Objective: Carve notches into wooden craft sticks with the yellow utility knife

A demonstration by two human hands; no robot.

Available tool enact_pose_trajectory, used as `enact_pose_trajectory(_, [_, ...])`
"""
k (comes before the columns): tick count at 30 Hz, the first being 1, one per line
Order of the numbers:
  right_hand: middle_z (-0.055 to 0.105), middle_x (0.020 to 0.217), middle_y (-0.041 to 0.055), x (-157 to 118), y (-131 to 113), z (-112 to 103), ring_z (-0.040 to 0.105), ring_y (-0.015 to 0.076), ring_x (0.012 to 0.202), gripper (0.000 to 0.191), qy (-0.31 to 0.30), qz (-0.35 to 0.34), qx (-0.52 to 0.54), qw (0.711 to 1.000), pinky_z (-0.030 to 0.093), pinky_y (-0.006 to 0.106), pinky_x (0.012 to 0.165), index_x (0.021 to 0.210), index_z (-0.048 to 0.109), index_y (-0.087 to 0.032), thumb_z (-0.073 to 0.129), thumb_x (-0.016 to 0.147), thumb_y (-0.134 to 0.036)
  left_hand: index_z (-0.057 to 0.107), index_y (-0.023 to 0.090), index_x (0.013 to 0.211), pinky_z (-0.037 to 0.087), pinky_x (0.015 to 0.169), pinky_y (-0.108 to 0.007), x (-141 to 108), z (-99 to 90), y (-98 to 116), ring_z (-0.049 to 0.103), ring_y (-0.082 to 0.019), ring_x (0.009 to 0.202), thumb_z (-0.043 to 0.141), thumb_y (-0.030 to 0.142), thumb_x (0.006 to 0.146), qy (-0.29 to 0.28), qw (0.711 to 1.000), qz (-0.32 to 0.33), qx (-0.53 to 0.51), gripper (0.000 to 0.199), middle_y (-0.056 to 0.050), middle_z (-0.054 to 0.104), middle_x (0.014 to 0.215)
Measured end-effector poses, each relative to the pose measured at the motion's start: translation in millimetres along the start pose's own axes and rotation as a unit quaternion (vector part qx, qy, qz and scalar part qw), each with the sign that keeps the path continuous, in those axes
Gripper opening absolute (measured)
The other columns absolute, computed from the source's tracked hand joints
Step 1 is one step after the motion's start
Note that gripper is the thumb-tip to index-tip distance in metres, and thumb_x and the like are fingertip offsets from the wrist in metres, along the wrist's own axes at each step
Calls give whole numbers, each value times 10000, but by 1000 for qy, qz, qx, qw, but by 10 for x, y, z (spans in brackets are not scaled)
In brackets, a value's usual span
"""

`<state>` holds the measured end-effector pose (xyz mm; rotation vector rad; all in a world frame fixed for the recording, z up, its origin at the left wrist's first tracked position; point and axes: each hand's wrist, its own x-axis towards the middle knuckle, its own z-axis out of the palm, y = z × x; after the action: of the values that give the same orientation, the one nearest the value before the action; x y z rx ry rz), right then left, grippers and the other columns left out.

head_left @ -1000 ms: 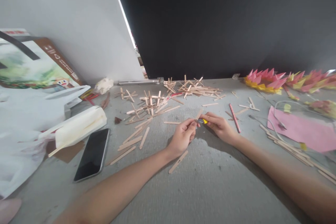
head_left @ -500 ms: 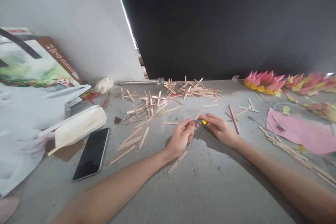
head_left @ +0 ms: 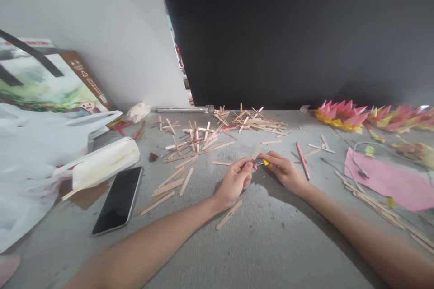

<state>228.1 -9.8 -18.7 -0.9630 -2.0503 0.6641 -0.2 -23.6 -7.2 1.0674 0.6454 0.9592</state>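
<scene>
Closed fingers of my left hand pinch a wooden craft stick, which slants up beyond the fingertips. Facing it, my right hand is closed on a small yellow-and-metal tool, whose tip meets the stick at the left fingertips. Its exact kind is too small to make out. Below my left wrist lies another craft stick with a slot in it. One more stick rests just left of the held one.
Beyond the hands stand crossed-stick pieces and a pile of sticks. A phone, a food container and a plastic bag lie left. Right are a red patterned pen-like rod, pink paper and paper flowers.
The view has shifted slightly, so everything sits a little lower. The tool has tilted a bit and the fingertips have moved slightly; both hands keep their hold.
</scene>
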Motion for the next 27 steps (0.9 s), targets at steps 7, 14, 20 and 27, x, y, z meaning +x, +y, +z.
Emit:
enact_pose_trajectory(7, [675, 1083, 75, -1, -7, 0, 644, 221, 977, 401, -1, -8, 8, 1000, 506, 337, 886, 1453, 664, -302, 428, 1132, -347, 609, 176, 968, 160, 451, -213, -1, 4, 1, 179, -57, 462, 683, 612, 961, -6, 1000, -5, 9, 442, 117, 298, 580])
enact_pose_trajectory(14, [681, 1079, 84, 7, -28, 12, 655, 223, 962, 401, 13, -12, 3, 1000, 523, 341, 884, 1429, 683, -279, 425, 1128, -345, 605, 177, 966, 138, 445, -217, 14, 4, -32, 163, -57, 456, 672, 608, 971, -11, 1000, 3, 10, 436, 122, 286, 565])
enact_pose_trajectory(20, [686, 1087, 77, 4, 21, 14, 655, 218, 961, 400, -3, -2, 4, 1000, 516, 332, 873, 1450, 665, -288, 431, 1130, -346, 611, 172, 956, 151, 450, -213, 11, 15, -19, 153, -60, 472, 695, 622, 947, 13, 1000, 7, 3, 458, 123, 275, 565])
enact_pose_trajectory(27, [670, 1062, 75, 8, 4, 21, 639, 216, 945, 401, 6, -5, 4, 1000, 517, 337, 884, 1449, 671, -286, 438, 1130, -355, 608, 176, 974, 157, 455, -215, 6, 8, -31, 169, -60, 463, 663, 581, 983, -7, 1000, 9, 16, 409, 119, 287, 572])
